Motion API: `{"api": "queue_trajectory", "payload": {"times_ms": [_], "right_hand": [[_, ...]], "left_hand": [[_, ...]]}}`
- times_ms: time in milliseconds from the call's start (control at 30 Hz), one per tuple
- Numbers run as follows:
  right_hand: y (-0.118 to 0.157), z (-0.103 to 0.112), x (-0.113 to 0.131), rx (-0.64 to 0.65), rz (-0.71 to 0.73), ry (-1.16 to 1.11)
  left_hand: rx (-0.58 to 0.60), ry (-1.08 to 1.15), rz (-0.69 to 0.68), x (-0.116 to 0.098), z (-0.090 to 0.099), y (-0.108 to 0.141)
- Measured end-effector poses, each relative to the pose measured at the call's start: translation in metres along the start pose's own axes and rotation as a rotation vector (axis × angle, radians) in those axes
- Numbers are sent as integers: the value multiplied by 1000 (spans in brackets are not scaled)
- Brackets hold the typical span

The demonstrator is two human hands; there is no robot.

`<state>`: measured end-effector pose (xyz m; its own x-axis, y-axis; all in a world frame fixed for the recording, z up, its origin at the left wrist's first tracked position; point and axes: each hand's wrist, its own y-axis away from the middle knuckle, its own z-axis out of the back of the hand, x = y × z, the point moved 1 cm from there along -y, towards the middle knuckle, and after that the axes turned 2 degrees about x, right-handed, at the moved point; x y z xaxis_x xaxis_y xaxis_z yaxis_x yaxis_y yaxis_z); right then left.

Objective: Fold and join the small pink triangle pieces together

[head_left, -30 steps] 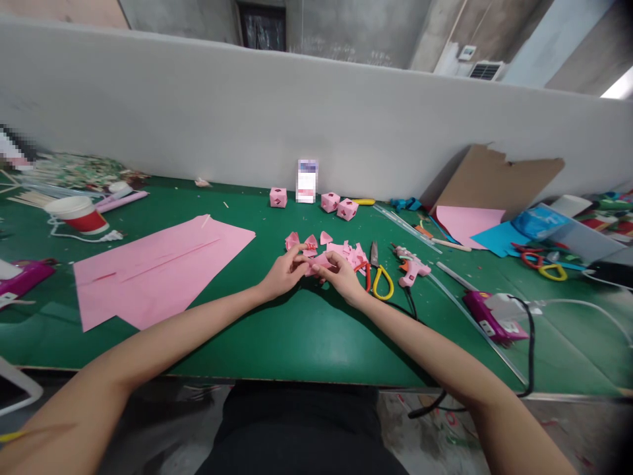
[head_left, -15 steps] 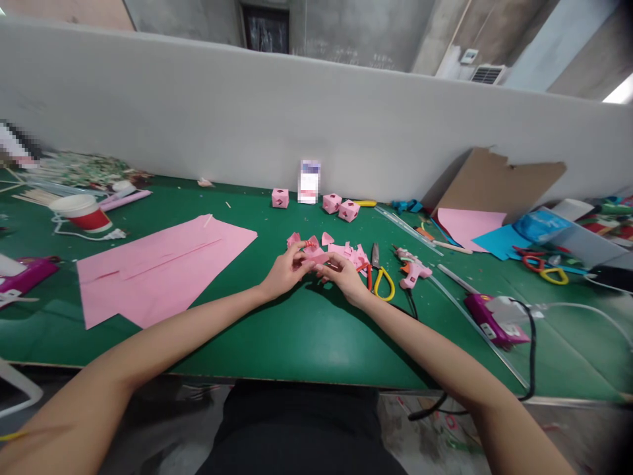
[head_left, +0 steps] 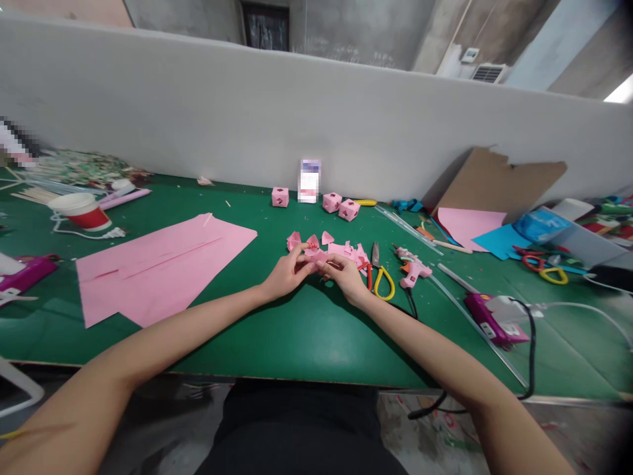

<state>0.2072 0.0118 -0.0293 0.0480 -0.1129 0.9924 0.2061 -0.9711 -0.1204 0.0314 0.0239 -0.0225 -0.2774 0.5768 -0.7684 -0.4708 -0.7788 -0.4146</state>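
Between my hands is a small piece of pink paper [head_left: 319, 256], partly covered by my fingers. My left hand [head_left: 287, 273] is closed on its left side, thumb and fingers pinching. From the right, my right hand [head_left: 343, 276] grips the same piece with its fingertips. Folded pink paper pieces [head_left: 293, 241] lie just beyond my left fingers, and a heap of cut pink scraps [head_left: 352, 252] is behind my right hand. Further back stand three pink paper cubes with diamond-shaped openings, one a cube [head_left: 280, 198] left of the propped phone [head_left: 309, 181].
Scissors [head_left: 383, 280] with yellow and red handles and a pink glue gun [head_left: 413, 267] lie right of my hands. Large pink paper sheets [head_left: 163, 270] cover the left side. A paper cup [head_left: 82, 212] stands at far left, a purple power strip [head_left: 494, 320] at right.
My fingers have shifted very slightly on the pink paper piece. Everything else stays where it was.
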Motion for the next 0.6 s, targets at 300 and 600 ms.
{"api": "queue_trajectory", "payload": {"times_ms": [300, 600], "right_hand": [[-1, 0, -1, -12, 18, 0], [-1, 1, -2, -40, 39, 36]], "left_hand": [[-125, 73, 25, 1, 0, -1], [-135, 97, 64, 2, -1, 0]]}}
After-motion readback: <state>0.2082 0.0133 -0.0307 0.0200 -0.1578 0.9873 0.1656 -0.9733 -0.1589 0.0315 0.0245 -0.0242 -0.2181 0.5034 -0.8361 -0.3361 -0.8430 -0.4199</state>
